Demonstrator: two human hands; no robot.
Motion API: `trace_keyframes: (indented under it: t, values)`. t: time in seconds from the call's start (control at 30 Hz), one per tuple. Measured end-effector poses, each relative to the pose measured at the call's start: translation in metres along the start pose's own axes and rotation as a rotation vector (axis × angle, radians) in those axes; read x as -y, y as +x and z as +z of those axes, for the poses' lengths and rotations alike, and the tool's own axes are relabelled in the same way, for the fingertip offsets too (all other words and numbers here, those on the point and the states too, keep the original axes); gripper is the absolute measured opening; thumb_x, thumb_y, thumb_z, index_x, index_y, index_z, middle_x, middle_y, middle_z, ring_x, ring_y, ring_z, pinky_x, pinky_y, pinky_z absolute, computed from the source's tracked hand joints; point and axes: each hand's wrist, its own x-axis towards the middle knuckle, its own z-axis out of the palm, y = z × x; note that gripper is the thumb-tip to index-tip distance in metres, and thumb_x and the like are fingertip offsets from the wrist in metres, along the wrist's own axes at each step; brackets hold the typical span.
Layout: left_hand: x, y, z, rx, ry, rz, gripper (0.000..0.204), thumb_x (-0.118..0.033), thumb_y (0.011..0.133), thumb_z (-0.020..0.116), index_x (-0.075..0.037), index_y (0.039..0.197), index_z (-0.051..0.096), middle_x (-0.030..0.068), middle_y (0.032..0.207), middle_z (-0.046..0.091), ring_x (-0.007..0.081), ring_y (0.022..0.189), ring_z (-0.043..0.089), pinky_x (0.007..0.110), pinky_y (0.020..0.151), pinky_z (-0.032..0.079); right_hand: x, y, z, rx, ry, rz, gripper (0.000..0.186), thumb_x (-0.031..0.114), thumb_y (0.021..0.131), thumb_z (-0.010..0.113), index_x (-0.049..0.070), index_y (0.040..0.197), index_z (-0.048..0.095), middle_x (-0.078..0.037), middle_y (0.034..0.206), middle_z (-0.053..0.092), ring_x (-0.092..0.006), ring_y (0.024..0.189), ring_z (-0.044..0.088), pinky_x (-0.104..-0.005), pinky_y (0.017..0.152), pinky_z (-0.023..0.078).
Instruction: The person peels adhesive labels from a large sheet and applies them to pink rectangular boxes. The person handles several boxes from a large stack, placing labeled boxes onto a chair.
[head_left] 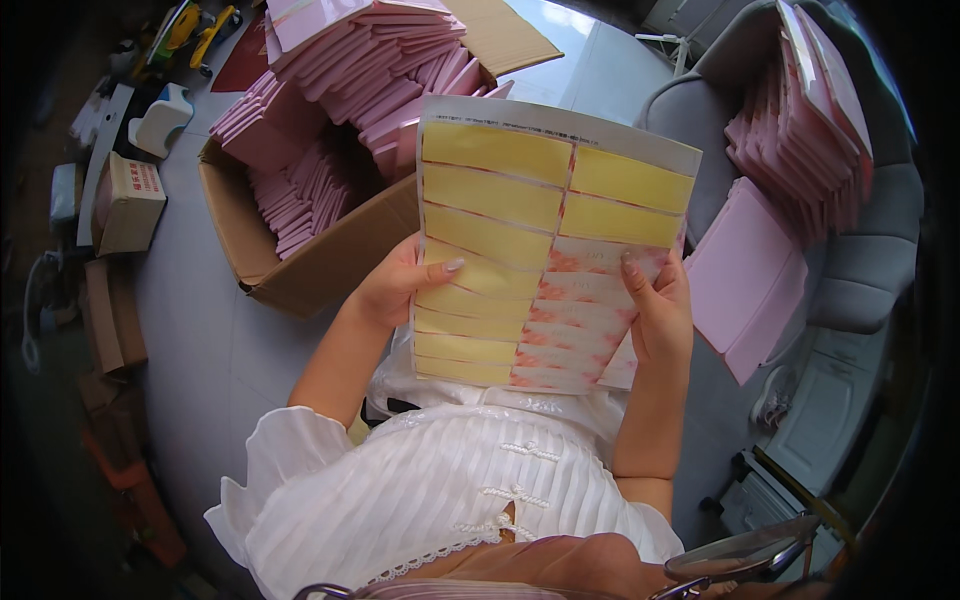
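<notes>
A sheet of stickers (490, 215) stands tilted over my lap. Much of it is bare yellow backing, while pink-and-white floral labels (575, 320) fill its lower right part. My left hand (398, 285) grips the left edge, thumb on the front and the other fingers mostly hidden behind. On the opposite edge, my right hand (662, 305) pinches the sheet beside the labels, its thumb also in front. Just right of that hand, a flat pink folder-like piece (750, 270) lies over the edge of a grey chair.
Beyond the sheet, an open cardboard box (345, 245) holds several piles of pink folder-like pieces (370, 60). Another pink stack (800, 150) leans on the grey chair (865, 270). A small white stool (160, 120) and a smaller carton (130, 200) stand at the left.
</notes>
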Motion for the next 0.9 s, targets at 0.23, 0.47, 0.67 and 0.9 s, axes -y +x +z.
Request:
trace_keyframes:
  t: [0.23, 0.47, 0.67, 0.9]
  values:
    - [-0.002, 0.008, 0.008, 0.041, -0.092, 0.023, 0.048, -0.011, 0.089, 0.064, 0.0, 0.131, 0.044, 0.0103, 0.124, 0.057, 0.0182, 0.111, 0.057, 0.033, 0.095, 0.046, 0.005, -0.004, -0.028, 0.165, 0.24, 0.152, 0.046, 0.008, 0.089, 0.064, -0.002, 0.129, 0.045, -0.01, 0.118, 0.06, -0.018, 0.11, 0.056, -0.0325, 0.096, 0.043]
    - [-0.006, 0.005, 0.021, -0.244, 0.34, 0.296, 0.043, -0.012, 0.089, 0.064, -0.001, 0.127, 0.048, 0.0091, 0.118, 0.061, 0.0172, 0.107, 0.059, 0.032, 0.093, 0.047, 0.013, -0.008, -0.008, 0.034, -0.115, 0.01, 0.051, 0.008, 0.087, 0.066, -0.004, 0.131, 0.042, -0.012, 0.123, 0.058, -0.0188, 0.112, 0.056, -0.0319, 0.095, 0.045]
    - [0.008, 0.007, 0.0, 0.156, -0.267, -0.057, 0.045, -0.013, 0.09, 0.062, 0.001, 0.13, 0.045, 0.0116, 0.125, 0.057, 0.0202, 0.11, 0.059, 0.035, 0.096, 0.047, 0.004, -0.007, -0.019, 0.152, 0.241, 0.111, 0.051, 0.008, 0.089, 0.064, -0.003, 0.132, 0.041, -0.012, 0.124, 0.057, -0.0183, 0.112, 0.056, -0.0308, 0.095, 0.045]
    - [-0.008, 0.001, -0.009, 0.089, 0.213, 0.024, 0.048, -0.017, 0.09, 0.06, 0.002, 0.131, 0.044, 0.0126, 0.126, 0.056, 0.0197, 0.113, 0.057, 0.034, 0.095, 0.046, 0.013, -0.008, -0.018, -0.045, 0.092, 0.034, 0.051, 0.006, 0.092, 0.059, -0.004, 0.136, 0.035, -0.012, 0.123, 0.057, -0.017, 0.111, 0.056, -0.0303, 0.095, 0.044]
